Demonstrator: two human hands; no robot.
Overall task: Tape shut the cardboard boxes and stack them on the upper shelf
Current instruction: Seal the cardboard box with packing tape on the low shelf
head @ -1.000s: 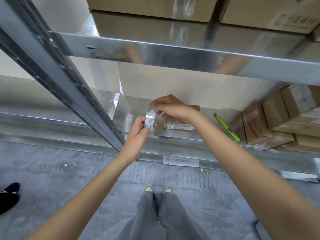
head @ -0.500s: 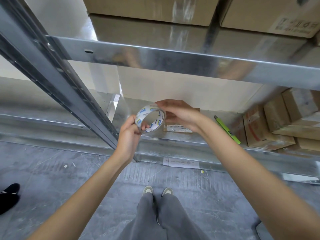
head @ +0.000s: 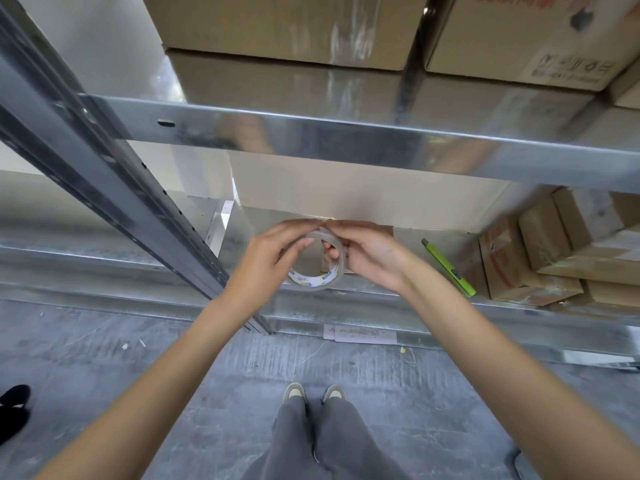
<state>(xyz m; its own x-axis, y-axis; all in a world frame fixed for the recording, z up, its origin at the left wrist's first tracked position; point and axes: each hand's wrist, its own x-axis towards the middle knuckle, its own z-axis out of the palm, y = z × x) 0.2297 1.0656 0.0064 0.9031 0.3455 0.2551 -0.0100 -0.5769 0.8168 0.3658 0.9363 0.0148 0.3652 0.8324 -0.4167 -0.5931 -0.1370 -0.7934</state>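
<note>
Both my hands, left [head: 273,258] and right [head: 363,251], grip the tape [head: 317,271]. Small box [head: 349,233] behind it looks untaped; sealing and stacking remain, I judge.

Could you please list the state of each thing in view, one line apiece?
tape roll: held up in both hands, no strip pulled out
left hand: grips the roll
right hand: grips the roll
green utility knife: lying on lower shelf
upper shelf boxes: closed

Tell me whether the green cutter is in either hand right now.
No, the green cutter lies on the lower shelf while both hands hold the tape roll.
</note>
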